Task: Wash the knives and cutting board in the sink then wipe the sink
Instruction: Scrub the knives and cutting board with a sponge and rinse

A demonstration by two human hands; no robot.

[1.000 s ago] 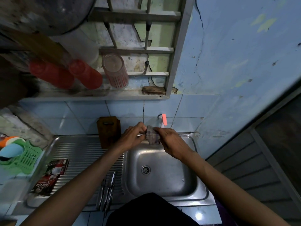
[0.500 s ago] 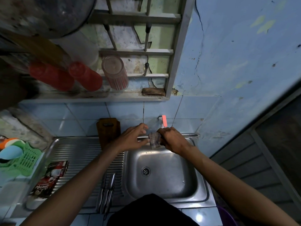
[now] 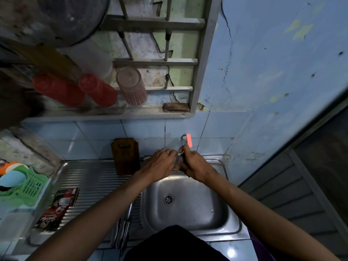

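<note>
Near left, knives (image 3: 123, 230) lie on the drainboard, long axes near-to-far, closer to the left arm. A red packet (image 3: 56, 210) carries script too blurred to read. Far over the sink (image 3: 231, 219), left hand (image 3: 162, 162) and right hand (image 3: 195, 164) press together on a cloth (image 3: 178, 160); cutting board (image 3: 125, 156) stands left.

Both my forearms reach up from the lower corners of the frame and converge at centre, palms turned down. My left hand (image 3: 162, 162) and right hand (image 3: 195, 164) sit side by side, almost touching, fingers curled inward toward one another, the right forefinger lifted slightly above the rest.
</note>
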